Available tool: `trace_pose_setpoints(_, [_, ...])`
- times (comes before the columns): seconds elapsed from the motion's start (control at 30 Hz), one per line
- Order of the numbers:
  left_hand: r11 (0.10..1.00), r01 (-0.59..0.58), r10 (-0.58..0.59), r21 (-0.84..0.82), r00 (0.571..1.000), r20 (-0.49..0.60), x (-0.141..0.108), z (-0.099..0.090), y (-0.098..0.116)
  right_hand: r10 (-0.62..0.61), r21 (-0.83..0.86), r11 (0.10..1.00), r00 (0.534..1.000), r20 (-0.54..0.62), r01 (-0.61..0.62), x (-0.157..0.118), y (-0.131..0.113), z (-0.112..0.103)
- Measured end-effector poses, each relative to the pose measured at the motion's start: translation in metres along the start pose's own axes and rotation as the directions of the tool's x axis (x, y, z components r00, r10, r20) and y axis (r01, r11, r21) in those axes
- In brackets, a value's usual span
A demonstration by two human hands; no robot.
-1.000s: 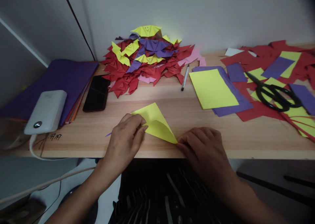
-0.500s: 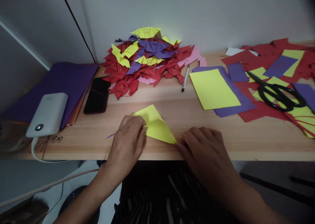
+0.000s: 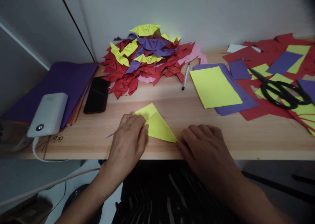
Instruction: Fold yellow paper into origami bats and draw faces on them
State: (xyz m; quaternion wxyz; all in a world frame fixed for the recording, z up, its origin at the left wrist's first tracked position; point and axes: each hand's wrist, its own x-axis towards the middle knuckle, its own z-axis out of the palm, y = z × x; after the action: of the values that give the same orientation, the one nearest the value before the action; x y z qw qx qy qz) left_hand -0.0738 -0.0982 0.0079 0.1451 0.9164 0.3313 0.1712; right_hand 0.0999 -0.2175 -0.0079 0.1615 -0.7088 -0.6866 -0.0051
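Note:
A yellow sheet of paper (image 3: 159, 127), partly folded over, lies on the wooden table near its front edge. My left hand (image 3: 130, 135) is closed on the sheet's left part and hides it. At the lower right corner of the same sheet, the thumb and fingers of my right hand (image 3: 201, 145) pinch the tip. Behind the sheet, a large pile of folded paper figures (image 3: 147, 69) in red, purple, yellow and pink rests against the wall. A purple sliver of paper (image 3: 109, 136) shows left of my left hand.
A white power bank (image 3: 49, 114) lies on purple sheets (image 3: 64, 76), beside a black phone (image 3: 96, 94). A pen (image 3: 185, 77) is near the pile. On the right are stacked yellow sheets (image 3: 215, 87), paper scraps (image 3: 268, 110) and black scissors (image 3: 278, 91).
The folded part of the yellow sheet looks flatter and smoother than before. Both hands keep nearly the same places on it. The camera view has shifted slightly.

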Motion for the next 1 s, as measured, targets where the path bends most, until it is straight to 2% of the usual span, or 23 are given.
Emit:
trace_pose_setpoints(0.17, [0.999,0.010,-0.010,0.035,1.000,0.005,0.000,0.002,0.003,0.010,0.019,1.000,1.000,0.019,-0.010,0.000,0.001,0.000])
trace_pose_setpoints(0.33, [0.997,0.002,-0.005,0.078,0.999,0.035,0.002,0.003,0.004,0.053,0.142,0.988,0.998,0.032,-0.057,-0.001,0.002,0.003])
trace_pose_setpoints(0.5, [0.993,-0.028,0.022,0.112,0.998,0.053,0.004,0.004,0.004,0.005,0.260,0.966,0.997,-0.077,0.015,-0.009,0.005,0.009])
trace_pose_setpoints(0.63, [0.988,-0.018,0.007,0.151,0.997,0.073,0.005,0.004,0.004,-0.054,0.274,0.957,0.987,-0.150,0.094,-0.020,0.010,0.011])
trace_pose_setpoints(0.83, [0.982,-0.022,0.005,0.187,0.996,0.090,0.004,0.004,0.005,-0.107,0.261,0.953,0.979,-0.176,0.151,-0.031,0.014,0.012])
trace_pose_setpoints(1.0, [0.979,-0.035,0.014,0.200,0.995,0.102,0.004,0.005,0.004,-0.067,0.297,0.947,0.980,-0.185,0.121,-0.029,0.012,0.010])
